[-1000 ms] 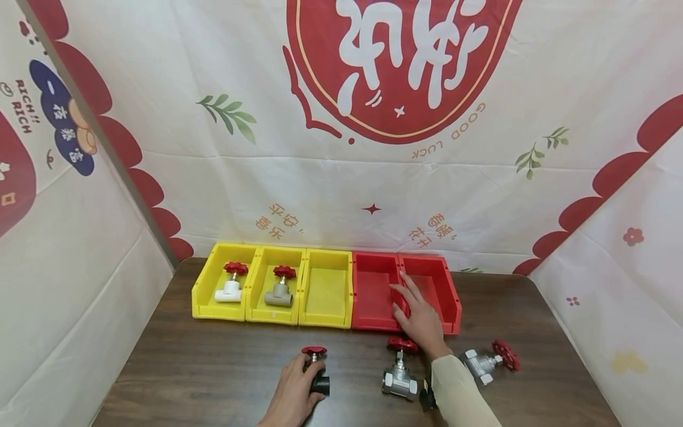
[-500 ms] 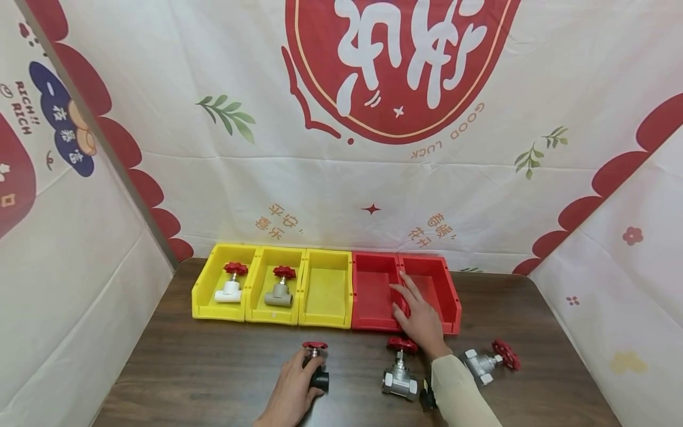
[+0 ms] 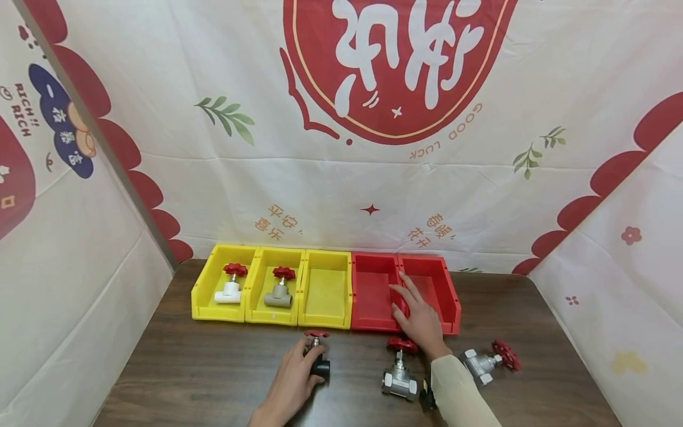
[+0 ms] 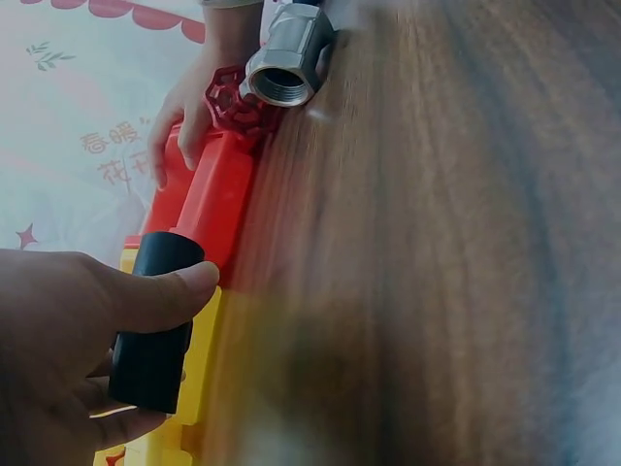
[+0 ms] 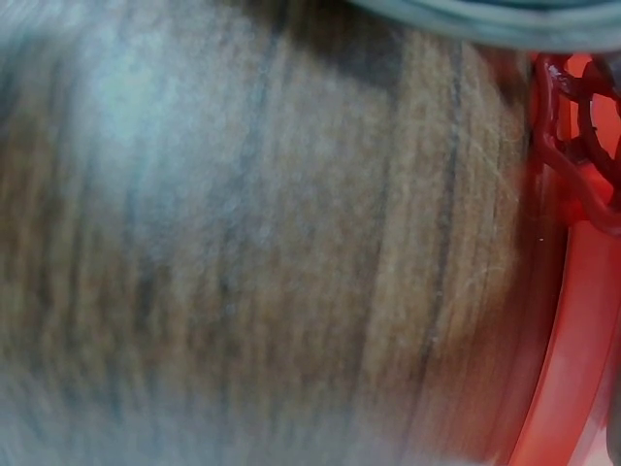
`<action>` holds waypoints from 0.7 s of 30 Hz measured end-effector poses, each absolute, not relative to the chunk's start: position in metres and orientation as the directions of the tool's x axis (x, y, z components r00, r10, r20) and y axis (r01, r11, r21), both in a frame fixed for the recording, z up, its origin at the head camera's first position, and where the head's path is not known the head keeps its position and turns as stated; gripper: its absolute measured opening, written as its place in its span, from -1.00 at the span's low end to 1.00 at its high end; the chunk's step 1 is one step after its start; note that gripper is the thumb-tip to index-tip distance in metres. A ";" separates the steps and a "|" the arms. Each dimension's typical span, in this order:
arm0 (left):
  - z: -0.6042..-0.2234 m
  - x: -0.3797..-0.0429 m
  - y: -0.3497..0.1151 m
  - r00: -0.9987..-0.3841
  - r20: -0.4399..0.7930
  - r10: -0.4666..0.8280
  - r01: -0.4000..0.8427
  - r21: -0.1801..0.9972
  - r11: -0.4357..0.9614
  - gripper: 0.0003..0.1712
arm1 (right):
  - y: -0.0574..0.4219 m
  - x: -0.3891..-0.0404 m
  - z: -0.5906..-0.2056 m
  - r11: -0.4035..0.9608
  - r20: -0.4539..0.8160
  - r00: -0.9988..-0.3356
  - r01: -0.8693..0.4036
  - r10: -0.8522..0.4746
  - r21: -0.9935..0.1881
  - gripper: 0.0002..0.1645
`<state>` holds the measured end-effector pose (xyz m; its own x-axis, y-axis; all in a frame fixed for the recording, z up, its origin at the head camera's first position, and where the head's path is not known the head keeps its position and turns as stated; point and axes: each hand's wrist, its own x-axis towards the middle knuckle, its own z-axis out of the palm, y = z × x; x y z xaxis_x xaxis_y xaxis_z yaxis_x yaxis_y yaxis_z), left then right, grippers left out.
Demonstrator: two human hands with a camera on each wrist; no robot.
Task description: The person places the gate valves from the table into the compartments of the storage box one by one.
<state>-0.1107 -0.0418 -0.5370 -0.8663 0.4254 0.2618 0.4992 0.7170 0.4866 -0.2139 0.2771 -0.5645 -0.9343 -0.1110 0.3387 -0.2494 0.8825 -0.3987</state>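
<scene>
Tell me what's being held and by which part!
The left grip holds the black valve by its body, below the red wheel. The right grip holds no valve.

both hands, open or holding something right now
Left hand: closed, holding the black valve.
Right hand: open, nothing gripped, fingers at the red bins.

The left hand (image 3: 292, 369) reaches forward, thumb (image 4: 175, 294) and fingers (image 4: 134, 424) curled in a grip, its bare wrist (image 3: 268, 409) behind them. The right hand (image 3: 424, 323) is ahead and to the right of those fingers, its own fingers apart and loosely bent, a pale sleeve (image 3: 460, 388) behind them.
</scene>
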 end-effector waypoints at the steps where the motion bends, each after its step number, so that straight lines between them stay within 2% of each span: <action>1: -0.536 -0.112 -0.042 -0.865 0.267 0.424 0.501 0.483 0.718 -0.43 | 0.277 -0.214 -0.565 0.882 0.341 -0.934 -0.251 -0.111 -0.400 -0.31; 15: -0.526 -0.124 -0.037 -0.839 0.365 0.402 0.537 0.445 0.717 -0.40 | 0.277 -0.214 -0.563 0.881 0.335 -0.936 -0.244 -0.104 -0.406 -0.31; 21: -0.522 -0.131 -0.035 -0.843 0.361 0.398 0.532 0.453 0.716 -0.41 | 0.277 -0.214 -0.565 0.881 0.340 -0.935 -0.242 -0.100 -0.407 -0.28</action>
<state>-0.1313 -0.0353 -0.5215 -0.8433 0.3982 0.3611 0.5318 0.7158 0.4526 -0.2137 0.2766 -0.5651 -0.9350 -0.0998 0.3404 -0.2423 0.8805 -0.4074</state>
